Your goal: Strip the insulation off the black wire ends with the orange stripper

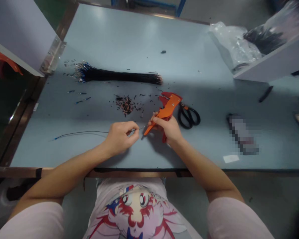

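My left hand (121, 135) pinches a thin black wire (82, 133) near its right end; the wire trails left across the grey table (129, 43) to a blue tip. My right hand (168, 128) grips an orange wire stripper (165, 111), its jaws pointing up and away from me and one handle end pointing left toward the wire's end. The two hands sit close together near the table's front edge.
A long bundle of black wires (117, 75) lies across the middle of the table. A small pile of stripped insulation bits (126, 104) sits in front of it. Black scissors (188, 115) lie right of the stripper. A white box with plastic bags (254, 49) stands at the far right.
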Motion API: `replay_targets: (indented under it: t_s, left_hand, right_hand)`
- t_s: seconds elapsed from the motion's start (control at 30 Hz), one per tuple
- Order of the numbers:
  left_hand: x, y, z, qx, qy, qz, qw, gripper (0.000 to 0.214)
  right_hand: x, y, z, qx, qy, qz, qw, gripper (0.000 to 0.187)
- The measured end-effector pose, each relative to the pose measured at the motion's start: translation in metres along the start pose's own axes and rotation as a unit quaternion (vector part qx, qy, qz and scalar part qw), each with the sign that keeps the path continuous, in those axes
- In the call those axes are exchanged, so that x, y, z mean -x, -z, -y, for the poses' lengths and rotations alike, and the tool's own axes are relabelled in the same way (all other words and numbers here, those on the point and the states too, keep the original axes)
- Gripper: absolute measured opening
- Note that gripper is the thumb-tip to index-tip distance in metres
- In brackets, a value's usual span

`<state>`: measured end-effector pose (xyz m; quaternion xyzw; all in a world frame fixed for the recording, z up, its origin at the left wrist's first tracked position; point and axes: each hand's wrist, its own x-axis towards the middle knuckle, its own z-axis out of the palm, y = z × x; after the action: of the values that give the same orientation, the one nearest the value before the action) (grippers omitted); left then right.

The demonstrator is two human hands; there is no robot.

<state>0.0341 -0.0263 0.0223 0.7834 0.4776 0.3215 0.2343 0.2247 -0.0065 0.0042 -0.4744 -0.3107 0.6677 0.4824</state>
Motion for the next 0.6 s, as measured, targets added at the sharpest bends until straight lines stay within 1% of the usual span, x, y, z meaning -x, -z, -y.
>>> replay_targets:
  t_s: [0.1, 0.17, 0.23, 0.3, 0.4, 0.53, 0.6]
  left_hand:
    - [-0.006, 0.005, 0.003, 0.054, 0.076, -0.032, 0.995, 0.01]
    - [-0.01, 0.007, 0.009, 0.078, 0.109, -0.055, 0.989, 0.01]
    - [-0.012, 0.007, 0.015, 0.094, 0.128, -0.074, 0.985, 0.01]
    - [-0.014, 0.006, 0.019, 0.104, 0.134, -0.085, 0.982, 0.009]
    - [-0.014, 0.005, 0.02, 0.103, 0.124, -0.104, 0.981, 0.008]
    - [-0.014, 0.006, 0.016, 0.111, 0.112, -0.162, 0.974, 0.009]
    - [-0.012, 0.006, 0.014, 0.108, 0.086, -0.199, 0.97, 0.008]
  right_hand:
    - [-0.004, 0.005, 0.003, 0.007, 0.012, -0.019, 1.0, 0.031]
    - [-0.006, 0.007, 0.003, 0.02, -0.007, -0.016, 1.0, 0.03]
    - [-0.006, 0.007, 0.002, 0.023, -0.041, 0.003, 0.999, 0.029]
    - [-0.006, 0.007, 0.001, 0.016, -0.064, 0.017, 0.998, 0.03]
    - [-0.003, 0.007, 0.001, 0.02, -0.075, 0.029, 0.997, 0.032]
    - [0.006, 0.004, 0.0, 0.061, -0.105, 0.112, 0.986, 0.027]
    - [0.012, 0.001, -0.002, 0.068, -0.12, 0.145, 0.98, 0.026]
